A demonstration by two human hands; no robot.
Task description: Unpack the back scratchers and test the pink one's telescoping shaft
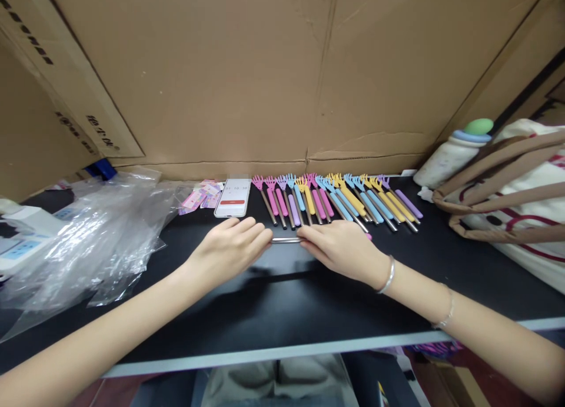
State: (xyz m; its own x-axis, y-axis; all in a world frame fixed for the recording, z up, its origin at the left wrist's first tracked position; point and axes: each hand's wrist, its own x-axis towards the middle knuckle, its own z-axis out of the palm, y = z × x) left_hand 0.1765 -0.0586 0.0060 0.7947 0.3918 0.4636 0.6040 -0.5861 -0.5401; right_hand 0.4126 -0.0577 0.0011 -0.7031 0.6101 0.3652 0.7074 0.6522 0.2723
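Observation:
Between my two hands a thin shiny metal rod [286, 240] lies level, just above the black tabletop [273, 324]. My left hand [233, 242] is closed round its left end, palm down. The right end is in the closed fingers of my right hand [344, 248], which has bracelets at the wrist. Both ends of the rod are hidden in the hands. A small pink tip [369, 236] shows beyond my right hand; I cannot tell what it belongs to. Just behind the hands, a row of back scratchers [353, 202] has claw heads and handles in pink, purple, blue and yellow, with metal shafts.
Left of the row are a phone [233, 198] with a timer and pink printed packets [200, 196]. Clear plastic bags [97, 242] heap up beside a white device [26, 236]. At right stand a bottle [452, 160] and a cloth bag [529, 213]. Cardboard [220, 72] walls the back.

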